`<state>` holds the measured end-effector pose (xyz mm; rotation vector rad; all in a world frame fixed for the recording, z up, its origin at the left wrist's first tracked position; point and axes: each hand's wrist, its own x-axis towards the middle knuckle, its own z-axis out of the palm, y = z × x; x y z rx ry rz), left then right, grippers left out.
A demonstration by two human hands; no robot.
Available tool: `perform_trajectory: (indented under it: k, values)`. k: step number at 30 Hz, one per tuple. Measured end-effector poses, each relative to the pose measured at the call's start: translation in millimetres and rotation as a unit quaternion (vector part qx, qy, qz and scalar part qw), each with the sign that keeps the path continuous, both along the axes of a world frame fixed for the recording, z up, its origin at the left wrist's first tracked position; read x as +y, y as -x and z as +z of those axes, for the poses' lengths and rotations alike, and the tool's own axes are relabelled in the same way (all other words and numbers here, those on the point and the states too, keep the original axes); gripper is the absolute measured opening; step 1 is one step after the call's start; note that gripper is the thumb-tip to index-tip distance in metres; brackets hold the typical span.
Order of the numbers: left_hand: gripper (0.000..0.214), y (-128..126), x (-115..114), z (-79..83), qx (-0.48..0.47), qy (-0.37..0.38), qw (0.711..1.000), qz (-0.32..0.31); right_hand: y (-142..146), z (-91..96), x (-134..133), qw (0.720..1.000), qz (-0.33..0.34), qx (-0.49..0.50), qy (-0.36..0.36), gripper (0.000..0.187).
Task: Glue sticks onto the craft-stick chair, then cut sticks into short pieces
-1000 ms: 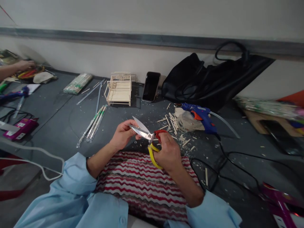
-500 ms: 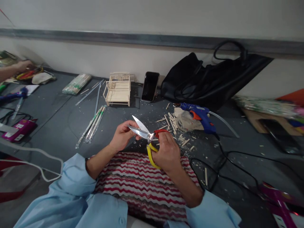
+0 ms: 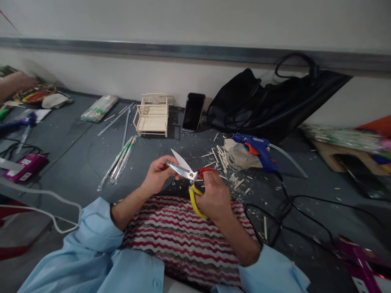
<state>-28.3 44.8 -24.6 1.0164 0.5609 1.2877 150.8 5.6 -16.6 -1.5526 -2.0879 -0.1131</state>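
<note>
My right hand is wrapped round the handles of a pair of scissors, one loop red and one yellow. The blades are spread apart and point up and left toward my left hand. Behind the blades, the left hand's thumb and fingers are pinched together; whatever they hold is hidden or too small to name. Past my hands stands a small model built of thin pale wooden sticks. Short cut stick pieces and crumbs lie scattered right of the scissors.
A blue glue gun lies at right, its black cord looping across the table. A phone leans near a black bag. Wrapped stick bundles lie left. At far left, another person's hand is over cluttered materials.
My hands and the scissors stay almost where they were, blades still spread. The other person's hand at far left has shifted slightly left and is blurred.
</note>
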Motion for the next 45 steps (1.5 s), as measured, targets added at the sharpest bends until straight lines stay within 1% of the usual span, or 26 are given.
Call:
perform_trajectory:
  k: [5, 12, 17, 22, 26, 30, 35, 38, 41, 45]
  values:
    - [0.016, 0, 0, 0.8, -0.004, -0.012, 1.0, 0.001, 0, -2.9, 1, 1.0, -0.001, 0.008, 0.003, 0.018]
    - [0.018, 1, 1, -1.1, 0.015, -0.01, 1.0, 0.016, 0, -3.9, 1, 1.0, -0.012, 0.002, 0.01, 0.019]
    - [0.019, 1, 2, -2.0, 0.019, -0.011, 1.0, 0.019, 0, -4.9, 2, 0.999, -0.028, -0.011, 0.018, 0.014]
    - [0.019, 1, 3, -2.9, 0.026, -0.008, 0.999, 0.024, 1, -3.2, 1, 0.998, -0.041, -0.024, 0.037, 0.013]
    - [0.02, 3, 3, -2.5, 0.052, 0.0, 0.998, 0.027, 0, -1.7, 0, 0.998, -0.037, -0.021, 0.051, 0.012]
    - [0.02, 5, 3, 1.9, 0.064, 0.008, 0.998, 0.026, -3, -3.1, 3, 0.997, -0.035, 0.01, 0.07, 0.011]
    - [0.016, 5, 3, 8.9, 0.049, 0.011, 0.999, 0.015, -9, -5.7, 12, 0.988, -0.058, 0.103, 0.101, 0.011]
    - [0.018, 5, 4, 10.4, 0.052, 0.016, 0.998, 0.021, -11, -8.1, 14, 0.982, -0.061, 0.138, 0.116, 0.011]
    - [0.02, 6, 6, 10.5, 0.066, 0.024, 0.997, 0.033, -9, -12.0, 14, 0.978, -0.058, 0.157, 0.125, 0.01]
    - [0.02, 14, 14, 11.3, 0.105, 0.027, 0.992, 0.062, -7, -16.5, 14, 0.979, -0.057, 0.143, 0.13, 0.008]
